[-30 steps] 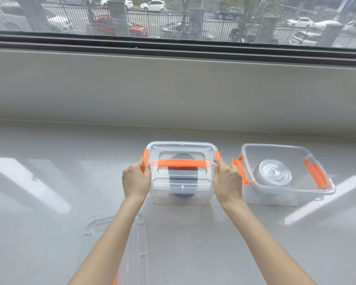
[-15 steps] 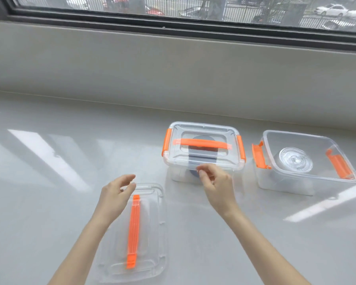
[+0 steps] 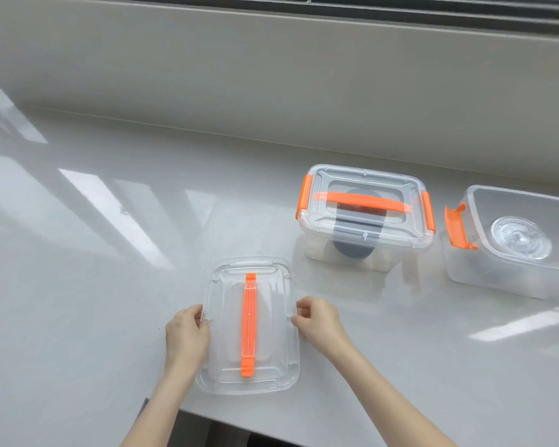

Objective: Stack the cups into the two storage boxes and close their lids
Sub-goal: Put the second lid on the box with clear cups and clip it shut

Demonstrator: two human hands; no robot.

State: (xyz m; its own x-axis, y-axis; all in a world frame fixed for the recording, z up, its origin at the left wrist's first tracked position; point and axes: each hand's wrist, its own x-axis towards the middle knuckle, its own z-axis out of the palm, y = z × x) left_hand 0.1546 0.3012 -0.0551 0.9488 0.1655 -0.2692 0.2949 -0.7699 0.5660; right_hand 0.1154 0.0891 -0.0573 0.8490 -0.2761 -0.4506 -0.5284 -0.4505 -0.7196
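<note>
A loose clear lid (image 3: 265, 324) with an orange handle lies flat near the counter's front edge. My left hand (image 3: 187, 338) pinches its left edge and my right hand (image 3: 317, 321) pinches its right edge. Behind and to the right stands a clear storage box (image 3: 365, 217) with its lid on, both orange side latches down, and a grey cup inside. At the far right a second clear box (image 3: 510, 246) stands without a lid, its orange latch hanging outward, with clear cups (image 3: 518, 237) stacked inside.
The white glossy counter (image 3: 94, 285) runs along a grey wall below a window sill. Its front edge (image 3: 271, 424) lies just under the loose lid, with a dark gap below it.
Both hands left the closed box and came down to the loose lid, now gripping its two long edges. The view tilted down and to the left.
</note>
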